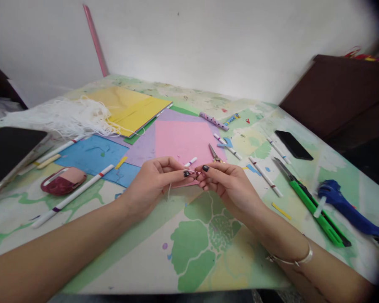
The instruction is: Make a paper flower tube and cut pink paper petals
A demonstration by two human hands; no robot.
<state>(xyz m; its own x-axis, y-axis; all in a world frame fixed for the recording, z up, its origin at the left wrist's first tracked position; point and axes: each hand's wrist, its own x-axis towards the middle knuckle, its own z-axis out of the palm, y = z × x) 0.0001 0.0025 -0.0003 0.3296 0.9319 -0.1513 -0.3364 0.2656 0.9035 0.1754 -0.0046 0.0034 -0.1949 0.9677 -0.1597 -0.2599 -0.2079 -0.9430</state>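
My left hand (154,179) and my right hand (227,183) meet over the near edge of a pink paper sheet (183,141). Both pinch a small rolled paper stick (191,162) with a white thread hanging below the left fingers. The fingertips touch each other. A bangle sits on my right wrist. Small scissors (214,153) lie just beyond my right hand.
Blue (91,155), purple and yellow (129,107) paper sheets lie on the patterned table (196,244). White string (66,115) is piled at the left. Several rolled sticks are scattered about. A green cutter (309,202), blue tool (347,208), black phone (293,144) and tablet (9,153) lie nearby.
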